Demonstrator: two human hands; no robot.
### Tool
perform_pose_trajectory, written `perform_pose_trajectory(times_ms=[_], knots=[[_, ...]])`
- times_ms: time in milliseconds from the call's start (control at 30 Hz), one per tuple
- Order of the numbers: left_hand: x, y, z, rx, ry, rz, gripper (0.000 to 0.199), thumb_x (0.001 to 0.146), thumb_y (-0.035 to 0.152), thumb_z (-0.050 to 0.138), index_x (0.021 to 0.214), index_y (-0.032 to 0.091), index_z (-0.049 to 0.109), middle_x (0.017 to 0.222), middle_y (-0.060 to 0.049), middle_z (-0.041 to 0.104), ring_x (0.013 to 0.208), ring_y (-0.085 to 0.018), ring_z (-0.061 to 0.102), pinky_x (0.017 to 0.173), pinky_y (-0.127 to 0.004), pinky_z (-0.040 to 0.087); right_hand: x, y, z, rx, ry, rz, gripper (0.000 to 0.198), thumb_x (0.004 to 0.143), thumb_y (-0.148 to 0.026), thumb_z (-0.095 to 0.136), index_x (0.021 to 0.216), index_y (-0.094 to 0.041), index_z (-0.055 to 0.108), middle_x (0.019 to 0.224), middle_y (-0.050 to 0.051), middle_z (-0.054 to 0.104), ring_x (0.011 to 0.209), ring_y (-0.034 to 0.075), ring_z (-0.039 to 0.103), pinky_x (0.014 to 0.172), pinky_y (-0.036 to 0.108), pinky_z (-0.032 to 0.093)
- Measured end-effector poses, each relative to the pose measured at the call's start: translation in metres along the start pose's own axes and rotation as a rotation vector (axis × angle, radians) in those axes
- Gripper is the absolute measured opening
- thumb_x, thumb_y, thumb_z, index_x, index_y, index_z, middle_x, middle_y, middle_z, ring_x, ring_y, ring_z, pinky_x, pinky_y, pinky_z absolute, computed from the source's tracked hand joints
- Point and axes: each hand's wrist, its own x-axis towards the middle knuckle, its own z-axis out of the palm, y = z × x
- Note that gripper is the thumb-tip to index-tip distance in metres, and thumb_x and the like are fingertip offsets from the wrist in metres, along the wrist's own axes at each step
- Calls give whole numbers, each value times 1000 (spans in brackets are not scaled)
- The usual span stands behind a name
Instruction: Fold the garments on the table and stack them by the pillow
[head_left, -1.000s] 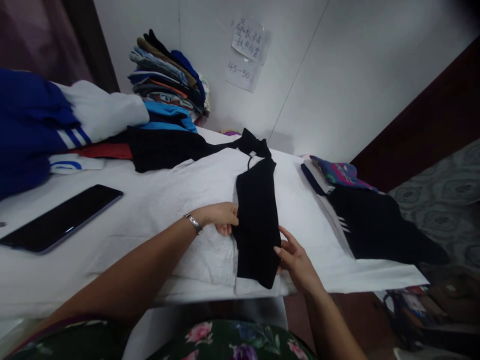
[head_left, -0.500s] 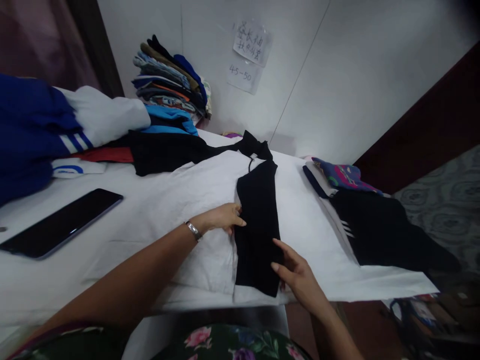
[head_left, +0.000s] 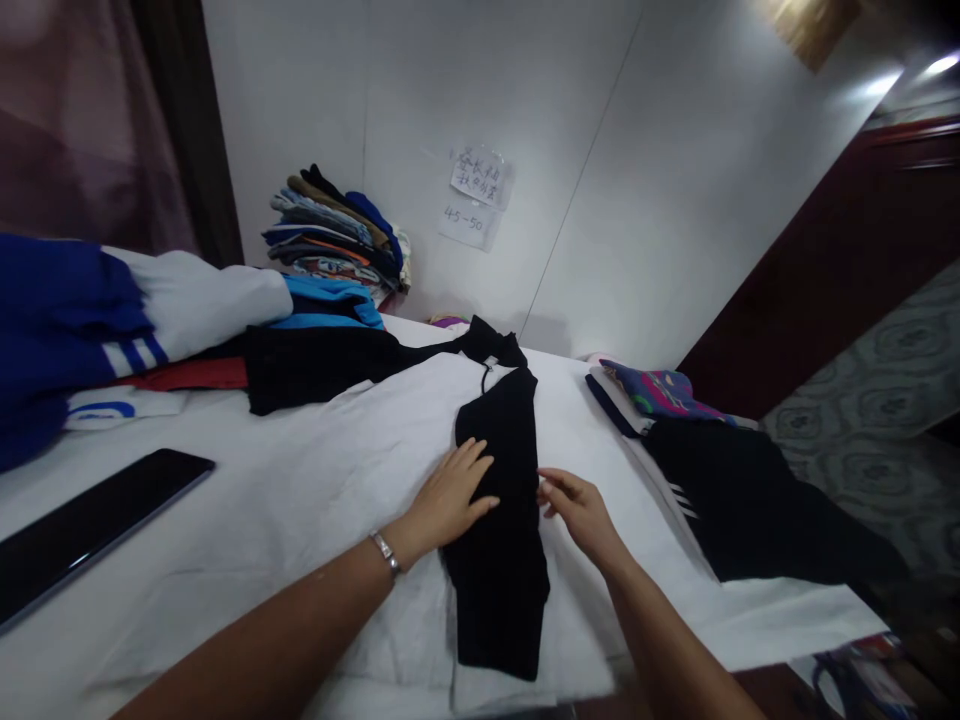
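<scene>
One narrow black garment point(head_left: 501, 600) lies on the white desk point(head_left: 574, 400). The left hand point(head_left: 454, 495) rests flat on it, grip spread, clutching nothing; the right hand point(head_left: 577, 508) curls half-closed at the garment's right edge, whether pinching it I cannot tell. A smartphone point(head_left: 105, 525) lies left of the garment, folded clothes point(head_left: 765, 505) right of it.
</scene>
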Motion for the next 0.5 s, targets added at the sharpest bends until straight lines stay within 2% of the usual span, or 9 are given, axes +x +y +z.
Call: perform_pose_trajectory(times_ms=[67,133,233,333,400,500], knots=[[-4,0,14,2,-94,86,54,85,43,51,133,18,48,151,-12,37,141,-27,28,114,-43,26,38,9,4,67,26,-24,40,75,-48,68,102,-19,70,74,3,66,68,17,61,56,29,50],[-8,0,23,38,-194,66,66,84,47,51,141,14,41,155,-14,28,145,-29,18,117,-47,19,79,21,6,77,78,-34,42,72,-47,70,101,-18,70,84,5,69,78,20,65,62,31,53],[-10,1,26,87,-264,-2,72,85,50,48,144,11,38,155,-16,26,145,-30,17,117,-48,18,141,35,4,-132,161,-24,38,81,-37,59,112,-18,66,109,8,70,99,22,65,82,36,53],[-10,2,25,114,-273,-12,71,84,50,47,144,13,38,156,-15,24,145,-30,15,117,-49,18,193,42,2,-356,211,21,41,86,-25,49,125,-16,60,130,10,60,122,21,54,103,35,42],[-10,2,25,122,-276,-13,71,84,50,48,144,14,38,156,-14,23,145,-30,14,117,-50,17,220,46,3,-406,225,54,43,87,-21,48,128,-13,57,135,11,56,129,22,48,108,34,35],[-9,1,28,125,-283,-17,71,84,50,48,145,15,38,156,-14,22,145,-30,13,117,-51,16,257,53,5,-469,246,119,45,88,-21,47,132,-12,53,137,12,54,131,23,45,110,32,32]])
